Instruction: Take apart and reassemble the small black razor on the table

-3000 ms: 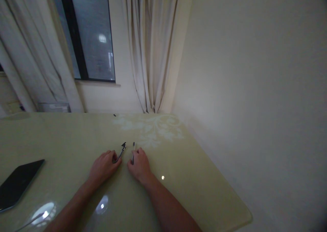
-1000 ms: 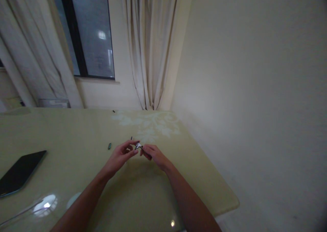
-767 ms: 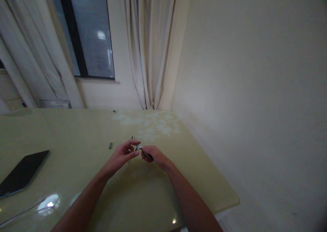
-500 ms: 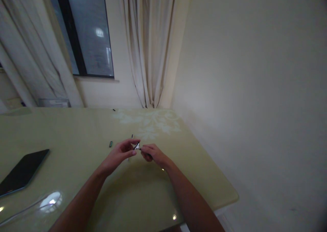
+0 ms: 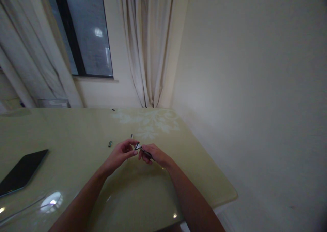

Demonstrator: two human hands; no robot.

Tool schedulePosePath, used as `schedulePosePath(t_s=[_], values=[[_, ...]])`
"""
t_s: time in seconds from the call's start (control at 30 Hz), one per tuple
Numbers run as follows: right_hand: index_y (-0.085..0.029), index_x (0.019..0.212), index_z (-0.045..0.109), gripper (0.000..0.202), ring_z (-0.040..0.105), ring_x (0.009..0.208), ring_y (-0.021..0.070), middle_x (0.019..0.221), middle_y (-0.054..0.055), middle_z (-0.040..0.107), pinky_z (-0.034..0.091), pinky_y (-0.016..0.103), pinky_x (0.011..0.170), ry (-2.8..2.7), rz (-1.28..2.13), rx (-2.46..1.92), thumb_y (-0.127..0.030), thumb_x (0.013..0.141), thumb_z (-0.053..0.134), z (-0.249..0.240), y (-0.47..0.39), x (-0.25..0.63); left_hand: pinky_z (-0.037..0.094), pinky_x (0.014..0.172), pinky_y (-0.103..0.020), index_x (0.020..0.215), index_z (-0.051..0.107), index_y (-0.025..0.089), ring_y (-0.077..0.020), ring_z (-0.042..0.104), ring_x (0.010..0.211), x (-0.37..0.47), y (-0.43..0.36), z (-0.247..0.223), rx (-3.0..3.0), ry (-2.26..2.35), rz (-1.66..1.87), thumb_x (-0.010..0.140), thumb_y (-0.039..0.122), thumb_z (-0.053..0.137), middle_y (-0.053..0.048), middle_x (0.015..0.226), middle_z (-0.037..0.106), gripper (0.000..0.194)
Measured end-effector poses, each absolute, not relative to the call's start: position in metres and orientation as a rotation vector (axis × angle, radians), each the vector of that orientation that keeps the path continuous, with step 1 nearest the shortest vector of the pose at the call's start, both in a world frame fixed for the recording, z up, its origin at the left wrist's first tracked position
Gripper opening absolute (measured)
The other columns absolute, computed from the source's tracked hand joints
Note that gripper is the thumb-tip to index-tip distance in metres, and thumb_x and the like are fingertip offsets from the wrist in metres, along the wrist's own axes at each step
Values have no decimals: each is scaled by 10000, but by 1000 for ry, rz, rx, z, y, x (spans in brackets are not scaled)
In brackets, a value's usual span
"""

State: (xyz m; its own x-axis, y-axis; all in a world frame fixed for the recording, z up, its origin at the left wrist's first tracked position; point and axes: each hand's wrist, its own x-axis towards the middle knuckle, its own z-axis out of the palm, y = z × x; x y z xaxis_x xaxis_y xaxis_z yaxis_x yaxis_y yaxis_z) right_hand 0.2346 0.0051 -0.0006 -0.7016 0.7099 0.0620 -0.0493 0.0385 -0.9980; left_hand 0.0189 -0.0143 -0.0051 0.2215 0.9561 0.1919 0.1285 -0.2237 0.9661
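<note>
Over the table, my right hand (image 5: 151, 154) is closed around the dark handle (image 5: 147, 153) of a slim tool with a shiny silvery head (image 5: 138, 146). The tool points left and slightly up; it is too small to name its kind. My left hand (image 5: 124, 151) pinches a small dark piece at that silvery head between thumb and fingers. Whether this piece is part of the tool I cannot tell. Just behind the left fingers lies a thin white stick with a dark tip (image 5: 131, 136), partly covered by the hand.
A small dark green rectangular piece (image 5: 110, 143) lies left of my hands on the glossy table (image 5: 76, 133). Further left are a black tablet (image 5: 24, 170) and a thin cable (image 5: 22, 210). A tiny dark object (image 5: 113, 109) sits at the far edge. A wall (image 5: 242, 106) borders the right side.
My right hand has turned a little and its fingers have shifted, so more of the dark handle shows. The left hand keeps its pinch and has barely moved.
</note>
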Motion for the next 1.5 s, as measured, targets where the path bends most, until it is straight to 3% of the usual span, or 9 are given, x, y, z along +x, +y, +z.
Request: schedulePosePath(t_s=[0.2, 0.5, 0.77, 0.83, 0.9, 0.97, 1.03, 1.17, 1.5], values=[[-134, 885, 691, 532, 393, 457, 89, 551, -49, 470, 287, 237, 482, -1796, 1683, -624, -583, 1005, 431, 1, 2, 235, 372, 619, -262, 1053, 674, 177, -142, 521, 658, 20, -15, -4, 1610, 1065, 1079, 761, 473, 809, 11, 718, 640, 437], [-169, 744, 548, 468, 197, 470, 66, 566, -97, 292, 133, 245, 464, -1636, 1876, -597, -600, 926, 571, 4, -2, 232, 388, 652, -266, 1150, 687, 190, -149, 541, 697, 19, -15, -8, 1577, 1052, 1077, 780, 475, 796, 20, 742, 606, 481], [-191, 700, 492, 515, 154, 469, 66, 538, -108, 252, 97, 249, 464, -1560, 1884, -606, -658, 878, 615, -2, 3, 232, 473, 784, -303, 1092, 682, 211, -196, 623, 889, 22, -15, -13, 1475, 935, 1204, 756, 458, 819, -52, 986, 695, 438], [-199, 682, 471, 543, 137, 463, 65, 525, -114, 229, 90, 243, 457, -1482, 1888, -600, -693, 861, 610, -5, 6, 231, 474, 756, -290, 1071, 670, 214, -181, 620, 856, 24, -15, -11, 1465, 958, 1255, 741, 464, 827, -52, 1000, 692, 443], [-201, 679, 479, 571, 124, 452, 63, 510, -119, 218, 84, 237, 446, -1399, 1871, -609, -736, 849, 586, -8, 9, 229, 440, 656, -259, 1041, 664, 213, -148, 578, 727, 27, -17, -9, 1521, 1061, 1261, 727, 476, 833, -13, 867, 664, 444], [-191, 707, 531, 546, 140, 435, 59, 492, -119, 255, 94, 233, 432, -1357, 1793, -647, -715, 827, 630, -10, 10, 226, 374, 570, -240, 980, 665, 209, -125, 490, 602, 32, -18, -6, 1632, 1218, 1260, 711, 494, 839, 46, 676, 560, 428], [-179, 752, 581, 467, 180, 424, 57, 481, -115, 315, 122, 231, 424, -1368, 1686, -700, -624, 793, 719, -12, 10, 224, 348, 547, -244, 935, 668, 210, -127, 444, 566, 36, -19, -5, 1751, 1353, 1305, 705, 510, 840, 64, 615, 502, 415], [-173, 765, 618, 352, 265, 424, 62, 474, -100, 391, 187, 227, 431, -1448, 1531, -791, -483, 762, 784, -13, 8, 221, 393, 602, -274, 937, 678, 212, -149, 476, 625, 42, -22, -7, 1965, 1459, 1439, 765, 510, 800, 2, 791, 625, 365], [-164, 748, 665, 240, 339, 479, 80, 532, -59, 483, 234, 230, 467, -1486, 1365, -919, -386, 730, 756, -13, 9, 223, 454, 703, -303, 1047, 652, 230, -178, 533, 711, 47, -28, -13, 2177, 1532, 1436, 849, 486, 740, -44, 991, 651, 335]])
